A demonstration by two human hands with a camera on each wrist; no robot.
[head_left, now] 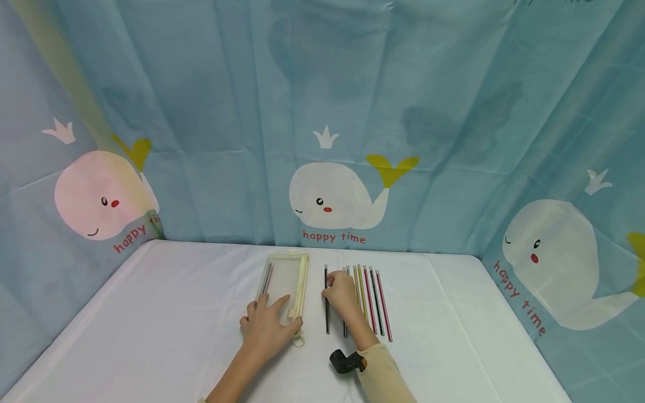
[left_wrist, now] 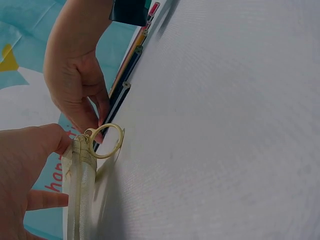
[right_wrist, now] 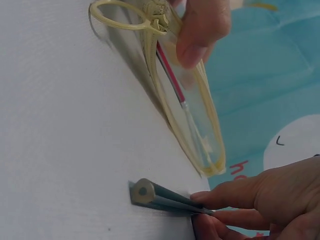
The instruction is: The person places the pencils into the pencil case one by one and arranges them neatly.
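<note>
The two hands are apart, with a dark pencil (head_left: pixel 327 322) between them. The right hand (head_left: pixel 345 296) pinches that pencil between thumb and fingers, and its flat near end, with the core showing, points back toward the person; whether the pencil is raised off the white tabletop (head_left: pixel 443 347) I cannot tell. The left hand (head_left: pixel 267 330) lies with fingers spread over the near part of a see-through pouch (head_left: pixel 284 277) with cream edges, its thumb touching the zipper end, just beside a cream ring (left_wrist: pixel 121 139). The pouch reaches away beyond the left hand's fingers, and a few pencils (head_left: pixel 266 277) lie inside along its left side. Partly under the right hand and to its right, a row of pencils (head_left: pixel 370 302) in dark, yellow and red lies side by side, well apart from the left hand. A black device (head_left: pixel 345 362) sits at the right wrist, beside a beige sleeve (head_left: pixel 385 375). Beyond both hands hangs a blue curtain (head_left: pixel 211 184) printed with whales and "happy time".
</note>
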